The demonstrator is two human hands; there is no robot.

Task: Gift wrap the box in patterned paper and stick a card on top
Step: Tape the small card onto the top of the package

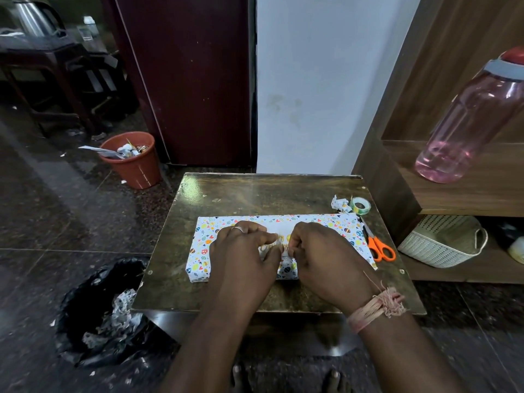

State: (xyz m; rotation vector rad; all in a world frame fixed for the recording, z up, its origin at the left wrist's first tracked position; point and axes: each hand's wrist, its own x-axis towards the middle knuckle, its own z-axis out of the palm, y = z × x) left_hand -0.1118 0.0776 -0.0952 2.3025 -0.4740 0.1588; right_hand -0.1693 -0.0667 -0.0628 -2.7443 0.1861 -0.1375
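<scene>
Box [279,239] fully wrapped already, left hand [241,248] and right hand [320,251] both pinching the card [279,243] on top at centre, sticking likely unfinished.

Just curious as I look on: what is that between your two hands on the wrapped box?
In the head view, a white card with gold lettering lies between left hand and right hand, on the patterned-paper-wrapped box.
</scene>
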